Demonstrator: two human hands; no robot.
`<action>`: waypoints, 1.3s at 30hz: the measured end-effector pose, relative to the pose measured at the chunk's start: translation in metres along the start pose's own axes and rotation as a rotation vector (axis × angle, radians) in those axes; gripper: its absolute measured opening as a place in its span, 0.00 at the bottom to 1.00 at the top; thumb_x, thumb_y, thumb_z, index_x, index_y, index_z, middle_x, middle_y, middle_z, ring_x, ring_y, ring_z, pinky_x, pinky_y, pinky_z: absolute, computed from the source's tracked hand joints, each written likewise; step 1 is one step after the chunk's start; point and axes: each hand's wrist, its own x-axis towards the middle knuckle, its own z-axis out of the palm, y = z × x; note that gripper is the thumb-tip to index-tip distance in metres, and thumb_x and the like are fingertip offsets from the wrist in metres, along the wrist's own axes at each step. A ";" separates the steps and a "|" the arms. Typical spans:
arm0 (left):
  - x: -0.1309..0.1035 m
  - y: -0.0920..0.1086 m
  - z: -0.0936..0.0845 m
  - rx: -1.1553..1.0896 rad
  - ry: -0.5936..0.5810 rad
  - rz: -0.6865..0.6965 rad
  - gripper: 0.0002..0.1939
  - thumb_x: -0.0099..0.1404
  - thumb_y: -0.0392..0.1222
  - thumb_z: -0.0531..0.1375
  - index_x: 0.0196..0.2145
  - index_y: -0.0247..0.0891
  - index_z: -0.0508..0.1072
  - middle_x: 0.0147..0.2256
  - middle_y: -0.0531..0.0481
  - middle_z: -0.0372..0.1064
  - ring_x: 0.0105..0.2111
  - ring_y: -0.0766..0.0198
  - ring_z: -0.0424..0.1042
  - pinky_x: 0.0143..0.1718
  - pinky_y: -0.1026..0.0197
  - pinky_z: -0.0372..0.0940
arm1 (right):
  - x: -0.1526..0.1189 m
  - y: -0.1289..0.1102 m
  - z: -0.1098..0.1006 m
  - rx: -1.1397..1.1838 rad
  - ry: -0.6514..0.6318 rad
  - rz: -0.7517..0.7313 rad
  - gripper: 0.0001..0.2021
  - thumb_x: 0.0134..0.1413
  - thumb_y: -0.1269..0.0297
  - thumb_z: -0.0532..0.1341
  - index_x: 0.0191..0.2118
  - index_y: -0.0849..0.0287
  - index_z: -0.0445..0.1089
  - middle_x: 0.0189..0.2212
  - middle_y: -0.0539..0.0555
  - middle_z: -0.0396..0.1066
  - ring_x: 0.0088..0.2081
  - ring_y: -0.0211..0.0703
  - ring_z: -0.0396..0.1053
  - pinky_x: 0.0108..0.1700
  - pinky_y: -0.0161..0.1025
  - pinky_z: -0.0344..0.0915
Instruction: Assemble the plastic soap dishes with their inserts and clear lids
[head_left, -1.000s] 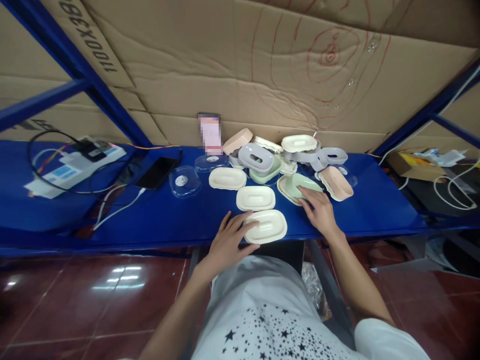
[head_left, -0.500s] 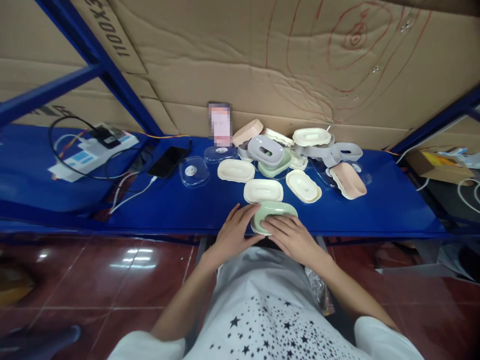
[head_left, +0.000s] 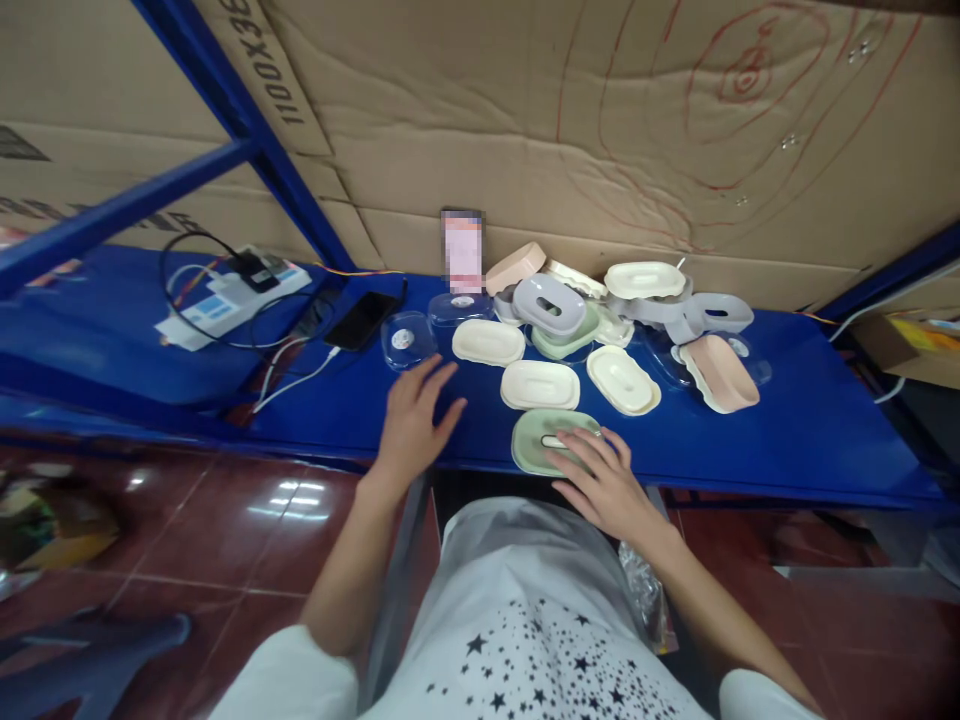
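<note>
A light green oval plastic case part (head_left: 531,442) with a slot in its middle lies at the table's front edge. My right hand (head_left: 604,478) rests over its right side, fingers spread across the top and the thumb by the near edge. Off to the left, my left hand (head_left: 414,422) is open and holds nothing. Its fingertips are close to a clear plastic lid (head_left: 407,338) with a round sticker; whether they touch it I cannot tell. Just beyond the green part is a white oval insert (head_left: 540,385), with another cream insert (head_left: 488,343) behind it and a third (head_left: 621,380) to the right.
A pile of grey, green, cream and pink oval parts, including a grey one (head_left: 550,306), stands toward the cardboard wall (head_left: 465,120). A pink part (head_left: 721,374) lies at right. On the left are a dark phone (head_left: 365,320), cables and a power strip (head_left: 225,300). Another phone (head_left: 463,250) leans upright.
My left hand has let go of the green part and moved left toward the clear lid. My right hand stays on the green part, shifted to its right side, uncovering the slot.
</note>
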 end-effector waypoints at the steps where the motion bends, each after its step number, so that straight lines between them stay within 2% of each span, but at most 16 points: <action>1: 0.007 -0.012 -0.004 0.102 0.030 -0.068 0.25 0.77 0.50 0.58 0.68 0.42 0.67 0.71 0.36 0.61 0.71 0.41 0.61 0.72 0.33 0.55 | -0.004 0.002 0.001 -0.004 0.008 0.014 0.24 0.73 0.61 0.61 0.70 0.49 0.64 0.68 0.58 0.70 0.70 0.56 0.65 0.73 0.62 0.53; 4: 0.020 -0.039 -0.010 0.257 -0.033 -0.155 0.18 0.76 0.47 0.58 0.59 0.42 0.75 0.68 0.37 0.66 0.68 0.38 0.64 0.68 0.33 0.59 | -0.011 0.004 0.006 0.027 0.003 0.059 0.24 0.73 0.61 0.61 0.71 0.47 0.64 0.68 0.59 0.70 0.69 0.58 0.65 0.71 0.62 0.55; 6: 0.020 -0.042 -0.011 0.271 -0.071 -0.149 0.13 0.75 0.47 0.58 0.51 0.43 0.78 0.63 0.39 0.71 0.64 0.41 0.69 0.63 0.38 0.65 | -0.012 0.004 0.008 0.054 -0.005 0.073 0.24 0.73 0.62 0.61 0.70 0.47 0.64 0.68 0.59 0.69 0.69 0.58 0.65 0.70 0.62 0.56; 9: 0.017 -0.028 -0.008 0.288 -0.023 -0.182 0.18 0.76 0.54 0.58 0.54 0.41 0.76 0.57 0.36 0.74 0.59 0.40 0.72 0.58 0.40 0.68 | -0.010 0.003 0.010 0.079 -0.005 0.086 0.25 0.73 0.63 0.61 0.71 0.47 0.63 0.69 0.59 0.67 0.70 0.59 0.64 0.70 0.63 0.56; 12: 0.017 -0.009 -0.002 0.358 0.073 -0.338 0.32 0.73 0.65 0.59 0.62 0.38 0.71 0.60 0.29 0.69 0.59 0.33 0.71 0.54 0.37 0.70 | -0.009 0.003 0.012 0.093 0.005 0.117 0.27 0.73 0.61 0.60 0.73 0.44 0.61 0.70 0.60 0.66 0.70 0.61 0.64 0.70 0.65 0.56; 15: 0.017 -0.003 -0.001 0.411 -0.001 -0.456 0.35 0.70 0.62 0.62 0.65 0.37 0.68 0.62 0.26 0.68 0.59 0.27 0.71 0.55 0.31 0.68 | -0.009 0.004 0.013 0.111 0.026 0.141 0.30 0.73 0.61 0.61 0.75 0.43 0.57 0.71 0.62 0.64 0.70 0.63 0.64 0.70 0.68 0.58; 17: 0.012 -0.005 -0.009 0.337 -0.063 -0.462 0.33 0.68 0.56 0.64 0.64 0.35 0.67 0.59 0.27 0.70 0.58 0.29 0.72 0.57 0.30 0.68 | -0.011 0.004 0.013 0.144 0.044 0.157 0.33 0.72 0.60 0.62 0.77 0.42 0.52 0.73 0.64 0.59 0.72 0.64 0.60 0.70 0.69 0.59; 19: 0.003 -0.005 -0.021 0.147 -0.104 -0.365 0.34 0.67 0.54 0.64 0.64 0.36 0.65 0.59 0.31 0.71 0.59 0.34 0.72 0.59 0.33 0.69 | -0.012 0.005 0.014 0.196 0.076 0.185 0.38 0.71 0.59 0.63 0.79 0.42 0.46 0.76 0.65 0.51 0.75 0.66 0.55 0.71 0.69 0.60; 22: -0.009 0.010 -0.036 -0.192 -0.233 -0.020 0.36 0.67 0.54 0.64 0.68 0.42 0.60 0.66 0.37 0.65 0.65 0.42 0.69 0.65 0.39 0.67 | -0.015 0.008 0.015 0.294 0.153 0.255 0.49 0.67 0.56 0.68 0.81 0.41 0.36 0.80 0.63 0.37 0.78 0.69 0.48 0.71 0.70 0.62; 24: -0.011 0.031 -0.035 -0.296 -0.356 0.202 0.36 0.65 0.50 0.67 0.67 0.45 0.62 0.70 0.39 0.62 0.68 0.42 0.66 0.68 0.40 0.65 | -0.017 0.010 0.016 0.345 0.189 0.279 0.55 0.63 0.55 0.71 0.81 0.38 0.31 0.81 0.60 0.28 0.78 0.69 0.46 0.72 0.70 0.62; 27: 0.000 0.062 -0.019 -0.265 -0.477 0.372 0.36 0.61 0.44 0.68 0.66 0.48 0.66 0.72 0.42 0.59 0.69 0.41 0.64 0.69 0.39 0.63 | -0.019 0.013 0.013 0.363 0.170 0.263 0.54 0.63 0.56 0.72 0.80 0.34 0.32 0.82 0.55 0.21 0.79 0.68 0.43 0.73 0.69 0.61; 29: 0.010 0.075 -0.005 -0.259 -0.518 0.433 0.37 0.62 0.41 0.67 0.67 0.49 0.66 0.73 0.43 0.58 0.71 0.42 0.62 0.71 0.38 0.61 | -0.019 0.014 0.009 0.356 0.117 0.254 0.49 0.66 0.58 0.70 0.80 0.33 0.38 0.82 0.55 0.25 0.79 0.66 0.42 0.73 0.67 0.62; 31: 0.017 0.081 0.005 -0.277 -0.557 0.478 0.36 0.64 0.40 0.66 0.69 0.51 0.65 0.74 0.44 0.56 0.73 0.43 0.58 0.72 0.38 0.59 | -0.019 0.016 0.005 0.368 0.072 0.264 0.44 0.68 0.58 0.68 0.79 0.34 0.43 0.81 0.56 0.35 0.79 0.64 0.46 0.73 0.64 0.63; 34: 0.017 0.080 0.013 -0.289 -0.567 0.470 0.37 0.67 0.46 0.68 0.71 0.52 0.63 0.77 0.45 0.47 0.76 0.42 0.52 0.74 0.38 0.57 | -0.019 0.017 0.001 0.416 0.056 0.305 0.41 0.69 0.56 0.66 0.79 0.38 0.46 0.79 0.59 0.47 0.77 0.60 0.51 0.73 0.62 0.64; 36: 0.010 0.077 0.016 -0.275 -0.550 0.417 0.39 0.69 0.50 0.69 0.73 0.53 0.61 0.78 0.44 0.43 0.76 0.41 0.50 0.74 0.37 0.57 | -0.019 0.019 -0.001 0.451 0.050 0.323 0.40 0.69 0.55 0.67 0.78 0.41 0.48 0.79 0.60 0.47 0.78 0.59 0.51 0.73 0.62 0.64; 39: -0.003 0.072 0.022 -0.267 -0.526 0.348 0.41 0.70 0.53 0.69 0.74 0.54 0.58 0.78 0.44 0.44 0.76 0.41 0.51 0.74 0.38 0.58 | -0.019 0.022 -0.004 0.503 0.029 0.320 0.38 0.69 0.56 0.67 0.77 0.44 0.49 0.79 0.61 0.46 0.78 0.59 0.49 0.73 0.64 0.63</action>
